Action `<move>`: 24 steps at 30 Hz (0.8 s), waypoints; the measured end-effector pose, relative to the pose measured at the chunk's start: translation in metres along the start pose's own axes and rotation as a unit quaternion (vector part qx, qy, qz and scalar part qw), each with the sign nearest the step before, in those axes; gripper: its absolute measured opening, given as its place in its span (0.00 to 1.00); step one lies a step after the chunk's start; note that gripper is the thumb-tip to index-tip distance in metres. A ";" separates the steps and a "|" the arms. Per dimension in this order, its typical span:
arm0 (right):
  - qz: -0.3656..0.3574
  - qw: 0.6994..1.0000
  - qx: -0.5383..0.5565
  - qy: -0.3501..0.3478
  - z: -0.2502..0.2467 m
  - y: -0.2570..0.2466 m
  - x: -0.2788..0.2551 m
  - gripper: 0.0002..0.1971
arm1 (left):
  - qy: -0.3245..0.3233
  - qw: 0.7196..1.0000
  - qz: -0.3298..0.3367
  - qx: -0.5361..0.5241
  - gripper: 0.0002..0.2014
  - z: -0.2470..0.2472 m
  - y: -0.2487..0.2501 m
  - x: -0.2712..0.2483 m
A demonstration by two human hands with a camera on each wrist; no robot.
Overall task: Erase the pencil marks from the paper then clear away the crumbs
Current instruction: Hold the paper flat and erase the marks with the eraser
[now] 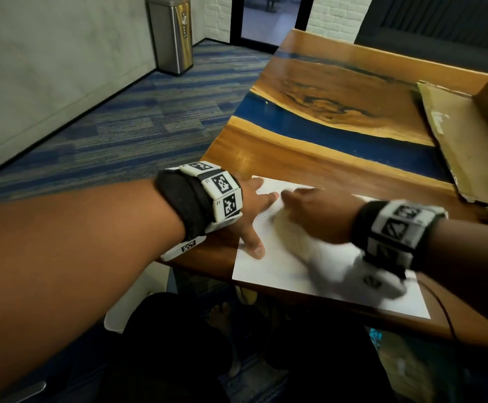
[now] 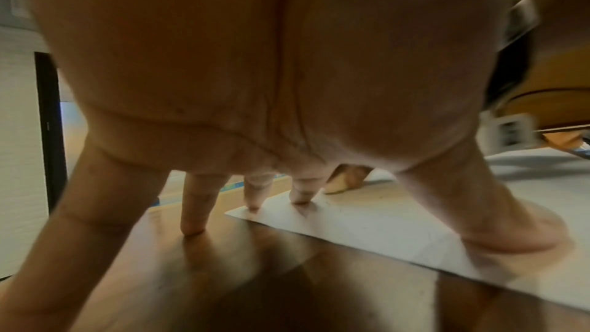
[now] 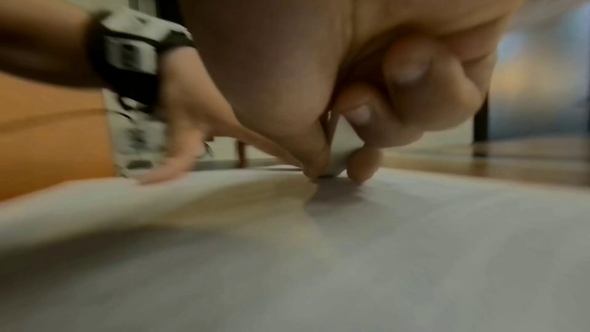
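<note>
A white sheet of paper (image 1: 280, 271) lies at the near edge of the table. My left hand (image 1: 254, 216) presses flat on the sheet's left side with fingers spread. Its thumb (image 2: 510, 231) and two fingertips rest on the paper (image 2: 383, 224); the other fingers touch the wood. My right hand (image 1: 315, 210), motion-blurred, is on the sheet's upper middle, just right of the left fingers. In the right wrist view the right hand (image 3: 335, 169) pinches a small white eraser (image 3: 337, 160) between thumb and index finger, its tip down on the paper (image 3: 415, 236). A few faint specks (image 2: 338, 208) dot the sheet.
The table (image 1: 324, 126) is wood with a blue resin band. A flattened cardboard box (image 1: 454, 135) lies at its right side. A thin dark cable (image 1: 446, 309) crosses the near right edge. A steel bin (image 1: 173, 33) stands on the carpet at the far left.
</note>
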State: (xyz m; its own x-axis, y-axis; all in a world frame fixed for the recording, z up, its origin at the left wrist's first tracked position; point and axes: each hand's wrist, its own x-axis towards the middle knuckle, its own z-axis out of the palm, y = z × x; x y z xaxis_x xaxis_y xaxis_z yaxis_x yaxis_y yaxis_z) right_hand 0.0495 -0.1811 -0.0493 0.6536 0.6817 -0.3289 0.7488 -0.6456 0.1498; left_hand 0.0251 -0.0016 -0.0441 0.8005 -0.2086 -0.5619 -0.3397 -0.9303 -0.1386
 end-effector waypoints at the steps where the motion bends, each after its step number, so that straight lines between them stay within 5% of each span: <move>1: 0.041 0.999 0.000 0.015 -0.006 0.012 0.005 0.12 | -0.001 1.000 0.003 0.008 0.64 0.000 0.000 0.000; 3: 0.069 0.997 0.000 0.021 -0.006 0.019 0.008 0.08 | -0.005 1.000 0.006 0.017 0.64 -0.002 0.001 -0.002; 7: -0.031 0.999 0.040 0.007 0.001 -0.023 -0.010 0.16 | -0.008 1.000 0.015 -0.003 0.63 -0.002 0.001 -0.005; 12: 0.077 0.996 0.035 0.037 -0.011 0.008 0.013 0.11 | -0.017 1.000 0.014 0.006 0.62 -0.004 0.003 -0.004; 16: -0.034 0.996 0.083 0.004 -0.004 -0.028 -0.003 0.17 | -0.017 1.000 0.015 -0.009 0.61 -0.003 0.001 -0.002; 21: 0.087 0.996 0.012 0.015 -0.013 0.014 0.003 0.10 | -0.010 1.000 0.009 -0.001 0.64 -0.004 0.003 -0.001; 24: 0.004 1.000 -0.018 0.004 -0.006 -0.020 -0.011 0.16 | -0.003 1.000 0.007 0.000 0.65 -0.004 0.004 0.001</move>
State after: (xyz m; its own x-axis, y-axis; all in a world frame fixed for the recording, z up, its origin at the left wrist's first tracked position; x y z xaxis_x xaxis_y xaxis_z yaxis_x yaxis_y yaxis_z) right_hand 0.0280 -0.1741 -0.0433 0.6608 0.6792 -0.3195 0.7466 -0.6386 0.1865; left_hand 0.0265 -0.0064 -0.0414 0.7920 -0.2203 -0.5694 -0.3519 -0.9268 -0.1309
